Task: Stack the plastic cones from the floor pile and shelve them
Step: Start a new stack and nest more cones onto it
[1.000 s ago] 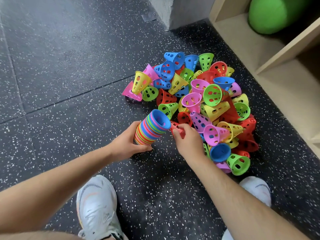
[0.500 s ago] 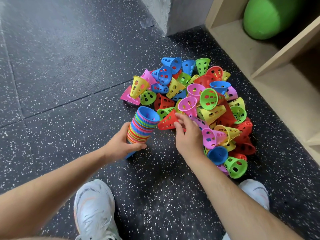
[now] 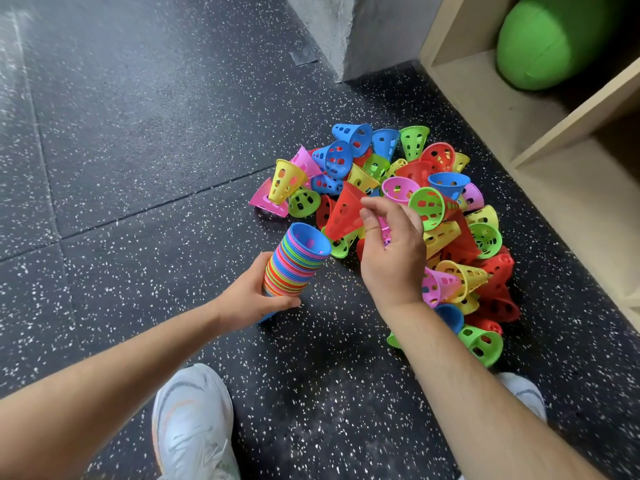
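My left hand [image 3: 251, 299] grips the lower part of a stack of nested cones [image 3: 294, 263], many colours with a blue one on top, tilted with its open mouth up and to the right. My right hand [image 3: 391, 251] pinches a red cone [image 3: 343, 213] by its rim, lifted just above and right of the stack's mouth, narrow end pointing down-left. Behind and right of both hands lies the floor pile of loose perforated cones [image 3: 433, 209] in blue, green, yellow, pink and red.
A pale wooden shelf unit [image 3: 540, 133] stands along the right, its lower compartment holding a big green ball [image 3: 554, 39]. A grey concrete pillar [image 3: 349, 32] rises at the back. My two white shoes [image 3: 194, 424] rest on the black speckled rubber floor.
My right hand has lifted the red cone out of the pile and brought it up over the stack's mouth. The left hand has tipped the stack more upright.
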